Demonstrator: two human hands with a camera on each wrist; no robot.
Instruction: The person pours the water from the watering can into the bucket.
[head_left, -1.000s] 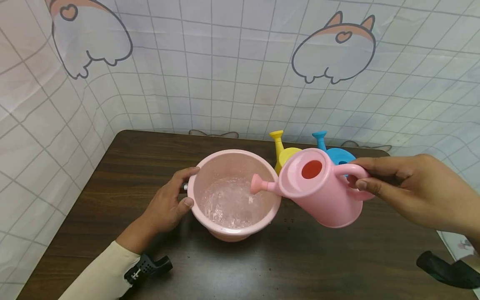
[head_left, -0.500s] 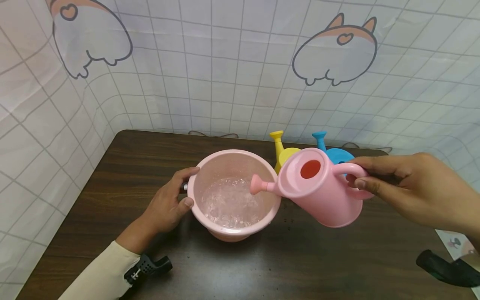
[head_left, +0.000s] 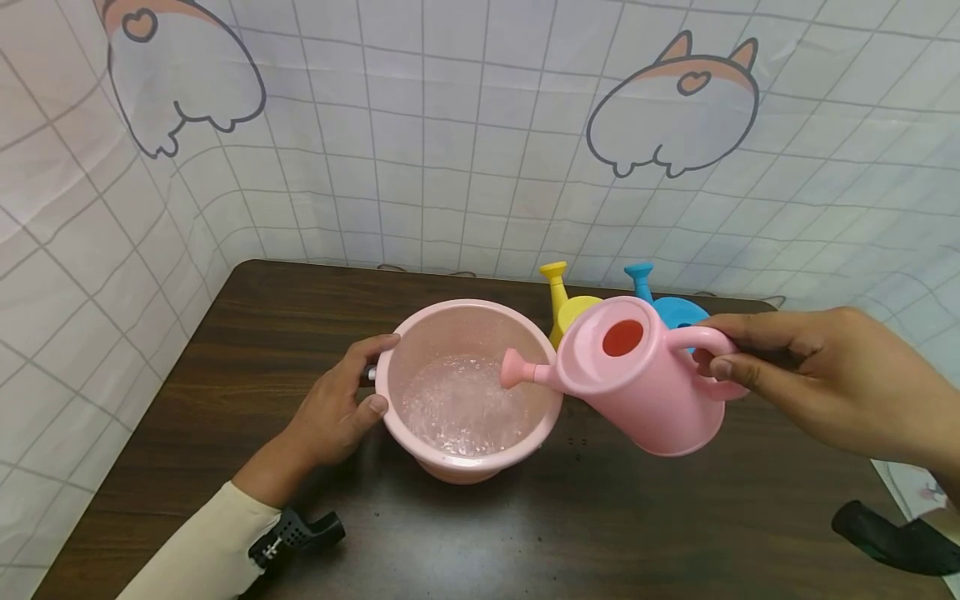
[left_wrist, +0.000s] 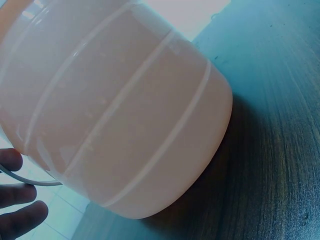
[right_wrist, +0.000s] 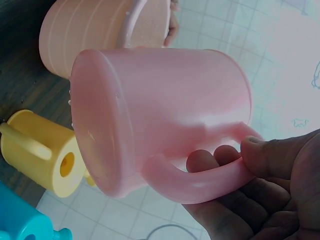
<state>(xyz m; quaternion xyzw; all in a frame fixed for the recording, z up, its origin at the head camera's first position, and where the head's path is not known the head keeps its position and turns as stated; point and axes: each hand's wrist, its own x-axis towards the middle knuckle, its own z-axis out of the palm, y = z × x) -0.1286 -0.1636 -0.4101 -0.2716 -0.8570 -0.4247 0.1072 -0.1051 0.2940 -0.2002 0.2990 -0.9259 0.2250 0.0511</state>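
Observation:
My left hand (head_left: 333, 408) holds a pale pink bucket (head_left: 468, 462) by its left rim, thumb on the edge. In the left wrist view, curled fingers (left_wrist: 22, 220) lie by the bucket's thin handle (left_wrist: 45, 183). Rippling water (head_left: 450, 408) with bubbles covers the bottom inside. With curled fingers and thumb, my right hand (head_left: 832, 375) grips the handle of a pink watering can (head_left: 652, 400). The can is raised and tilted left, its spout head (head_left: 514, 368) over the bucket's opening. Water drops cling to its base in the right wrist view.
Behind the pink can stand a yellow watering can (head_left: 581, 308) and a blue watering can (head_left: 681, 310), both partly hidden. The dark wooden table (head_left: 465, 542) has a few drops on it. A white grid-patterned curtain (head_left: 450, 167) rises behind its back edge.
Both hands, the bucket and the watering can stay almost in place. The ripples and bubbles on the water's surface shift between frames.

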